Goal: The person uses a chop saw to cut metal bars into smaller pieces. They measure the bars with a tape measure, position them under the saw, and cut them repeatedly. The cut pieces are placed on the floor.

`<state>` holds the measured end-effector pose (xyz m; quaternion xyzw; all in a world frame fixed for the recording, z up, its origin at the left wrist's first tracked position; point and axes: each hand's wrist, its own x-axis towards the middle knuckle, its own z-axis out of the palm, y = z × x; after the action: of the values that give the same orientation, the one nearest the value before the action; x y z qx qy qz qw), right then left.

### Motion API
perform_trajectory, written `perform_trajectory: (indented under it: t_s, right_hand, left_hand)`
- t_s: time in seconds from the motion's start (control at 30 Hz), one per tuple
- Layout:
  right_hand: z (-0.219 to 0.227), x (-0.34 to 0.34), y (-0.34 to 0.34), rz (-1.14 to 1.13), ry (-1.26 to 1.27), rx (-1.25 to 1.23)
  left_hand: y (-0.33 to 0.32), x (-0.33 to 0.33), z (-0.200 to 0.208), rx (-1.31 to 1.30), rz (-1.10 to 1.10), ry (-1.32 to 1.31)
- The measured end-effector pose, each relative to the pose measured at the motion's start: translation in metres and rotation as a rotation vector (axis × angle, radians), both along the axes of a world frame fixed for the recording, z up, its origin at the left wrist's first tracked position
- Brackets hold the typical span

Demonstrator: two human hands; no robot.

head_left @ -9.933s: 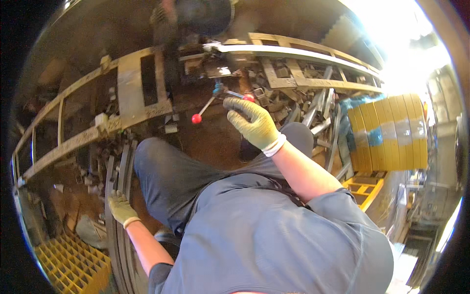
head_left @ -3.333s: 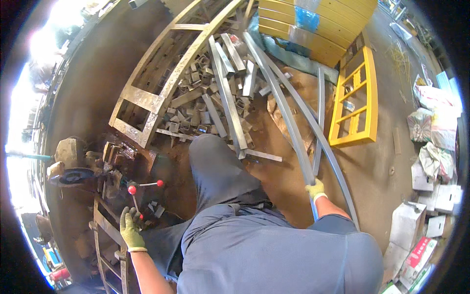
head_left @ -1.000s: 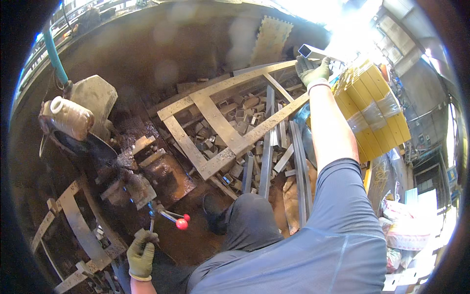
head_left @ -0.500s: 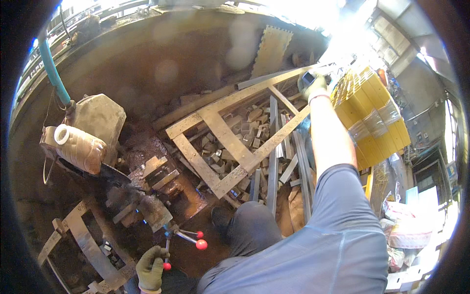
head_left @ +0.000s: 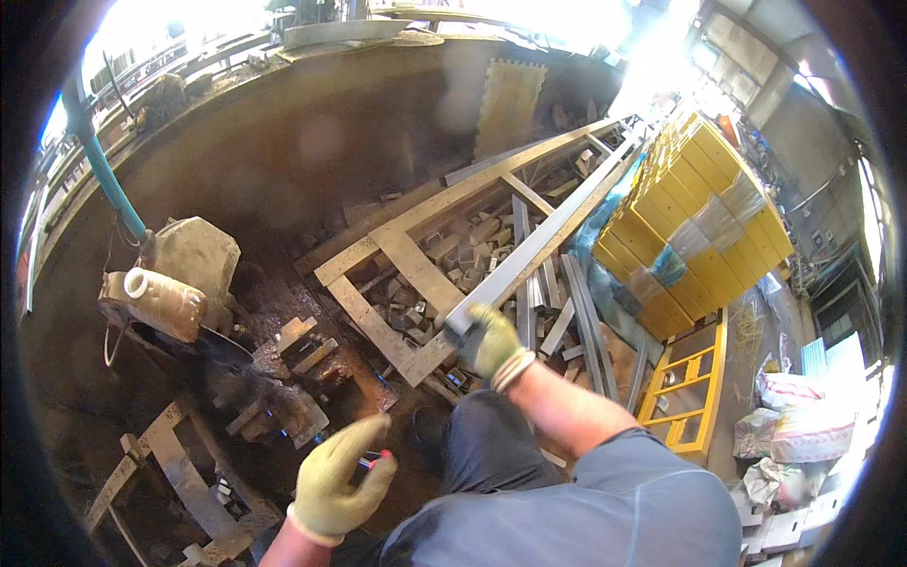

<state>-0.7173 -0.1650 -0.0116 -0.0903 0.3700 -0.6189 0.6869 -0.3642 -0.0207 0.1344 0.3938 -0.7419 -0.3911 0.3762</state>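
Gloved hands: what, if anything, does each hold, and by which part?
Right hand: the long tube, by its near end. Left hand: nothing visibly held.

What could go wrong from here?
The long metal tube, gripped near one end by the right hand, might slide off the frame it seems to rest on. If it dropped, it could disturb the loose offcuts below. The left hand, close to the red-knobbed lever, could knock it accidentally.
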Motion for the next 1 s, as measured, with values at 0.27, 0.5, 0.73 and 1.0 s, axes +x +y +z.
perform_trajectory:
  t_s: [0.27, 0.5, 0.73, 1.0]
  right_hand:
    - [0.013, 0.040, 0.084, 0.136, -0.115, -0.032]
    - [0.008, -0.020, 0.018, -0.171, 0.067, -0.003]
    - [0.054, 0.094, 0.082, -0.106, 0.068, -0.030]
    - [0.057, 0.038, 0.025, -0.095, 0.092, -0.003]
  left_hand:
    - [-0.075, -0.106, -0.022, -0.023, -0.081, -0.626]
    - [-0.070, -0.096, -0.012, 0.030, -0.059, -0.735]
    - [0.025, 0.010, 0.012, -0.076, 0.179, -0.702]
    - [-0.027, -0.039, -0.005, -0.165, 0.128, -0.648]
